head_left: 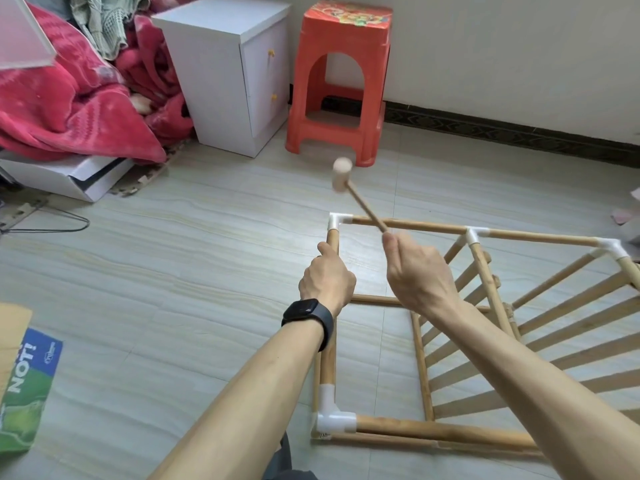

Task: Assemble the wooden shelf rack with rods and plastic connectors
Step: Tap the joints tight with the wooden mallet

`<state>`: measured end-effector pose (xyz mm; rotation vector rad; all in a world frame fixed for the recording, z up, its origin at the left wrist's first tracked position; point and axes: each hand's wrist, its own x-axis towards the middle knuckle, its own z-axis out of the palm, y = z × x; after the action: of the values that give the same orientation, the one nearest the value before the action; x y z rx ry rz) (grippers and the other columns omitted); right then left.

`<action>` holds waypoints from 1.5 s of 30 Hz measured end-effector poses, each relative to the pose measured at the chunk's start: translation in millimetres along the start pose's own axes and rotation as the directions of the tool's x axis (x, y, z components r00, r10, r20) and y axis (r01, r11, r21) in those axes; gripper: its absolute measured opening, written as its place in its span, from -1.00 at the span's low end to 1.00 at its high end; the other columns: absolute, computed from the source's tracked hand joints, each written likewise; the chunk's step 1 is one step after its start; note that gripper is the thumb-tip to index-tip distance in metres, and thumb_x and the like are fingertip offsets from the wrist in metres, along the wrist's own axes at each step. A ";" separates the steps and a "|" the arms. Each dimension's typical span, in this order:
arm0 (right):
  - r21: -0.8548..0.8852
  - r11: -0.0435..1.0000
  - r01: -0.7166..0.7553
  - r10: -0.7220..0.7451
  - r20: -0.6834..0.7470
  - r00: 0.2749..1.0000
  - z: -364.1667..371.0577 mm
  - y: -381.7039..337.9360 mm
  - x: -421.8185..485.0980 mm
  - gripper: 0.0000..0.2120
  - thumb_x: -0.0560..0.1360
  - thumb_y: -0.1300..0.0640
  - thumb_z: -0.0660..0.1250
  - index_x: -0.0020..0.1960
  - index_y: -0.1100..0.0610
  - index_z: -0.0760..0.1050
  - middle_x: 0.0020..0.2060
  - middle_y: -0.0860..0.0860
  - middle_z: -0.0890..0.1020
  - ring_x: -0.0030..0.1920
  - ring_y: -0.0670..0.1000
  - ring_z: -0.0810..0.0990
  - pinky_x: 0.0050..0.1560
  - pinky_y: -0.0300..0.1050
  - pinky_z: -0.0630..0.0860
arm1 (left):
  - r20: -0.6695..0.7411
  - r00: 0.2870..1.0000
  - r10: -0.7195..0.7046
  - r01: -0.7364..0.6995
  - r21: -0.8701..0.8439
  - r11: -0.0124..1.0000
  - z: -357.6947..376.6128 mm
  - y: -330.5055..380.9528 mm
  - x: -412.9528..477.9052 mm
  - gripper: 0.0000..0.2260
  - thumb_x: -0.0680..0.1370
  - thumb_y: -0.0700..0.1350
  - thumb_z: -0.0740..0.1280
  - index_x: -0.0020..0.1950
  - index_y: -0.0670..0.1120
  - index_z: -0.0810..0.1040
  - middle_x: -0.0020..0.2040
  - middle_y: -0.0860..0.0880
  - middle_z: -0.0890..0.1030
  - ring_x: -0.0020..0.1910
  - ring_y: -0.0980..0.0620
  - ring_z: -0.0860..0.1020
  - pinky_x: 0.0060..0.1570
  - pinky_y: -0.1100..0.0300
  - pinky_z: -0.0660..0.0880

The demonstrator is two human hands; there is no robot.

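Note:
The wooden rack lies on its side on the tiled floor, its rods joined by white plastic connectors. My left hand, with a black watch on the wrist, grips the left upright rod just below the top-left corner connector. My right hand holds a small wooden mallet by its handle. The mallet head is raised above and slightly behind that corner connector. Another corner connector sits at the rack's near-left corner. Slatted shelves fill the right part of the frame.
A red plastic stool and a white cabinet stand against the far wall. A red blanket is piled at the left over a white box. A cardboard box with a green and blue print lies at near left.

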<state>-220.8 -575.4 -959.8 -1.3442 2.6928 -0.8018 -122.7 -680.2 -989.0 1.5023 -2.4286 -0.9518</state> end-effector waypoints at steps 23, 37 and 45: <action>0.255 0.873 -0.416 0.481 -0.305 0.822 -108.8 130.5 -174.7 -0.58 0.67 -0.19 0.02 -0.25 -0.01 0.39 -0.50 0.00 0.48 -0.50 -0.01 0.48 -0.56 -0.19 0.30 | 0.167 0.831 0.531 -0.470 0.721 0.508 1.4 50.5 11.3 -0.45 0.61 0.01 0.14 0.60 0.07 0.08 0.64 -0.13 0.02 0.59 -0.15 0.03 0.46 -0.16 0.15; 0.446 0.402 -0.800 0.910 -0.293 0.294 -151.0 249.0 -229.3 -0.65 0.49 -0.01 0.40 0.05 0.15 0.30 0.02 0.12 0.52 -0.07 0.13 0.56 -0.19 -0.06 0.43 | 0.366 0.887 0.283 -0.339 0.097 0.936 129.6 166.2 -116.5 -0.19 0.56 -0.25 0.19 0.61 -0.09 -0.31 0.41 -0.36 0.22 0.03 -0.22 0.50 0.07 -0.06 0.58; 0.482 0.555 -0.678 0.824 -0.429 0.369 -173.7 231.8 -192.5 -0.76 0.51 0.15 0.35 0.02 0.11 0.28 -0.04 0.08 0.50 -0.25 -0.01 0.54 -0.44 -0.20 0.39 | 0.279 0.946 0.165 -0.090 -0.262 0.961 103.9 180.3 -83.9 -0.25 0.53 -0.28 0.25 0.60 0.04 -0.07 0.14 -0.22 0.50 -0.09 -0.20 0.62 -0.19 -0.02 0.65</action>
<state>-314.1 -240.4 -953.3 0.4288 2.9684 -1.4893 -261.9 -508.5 -950.4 1.1726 -2.4465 -1.4825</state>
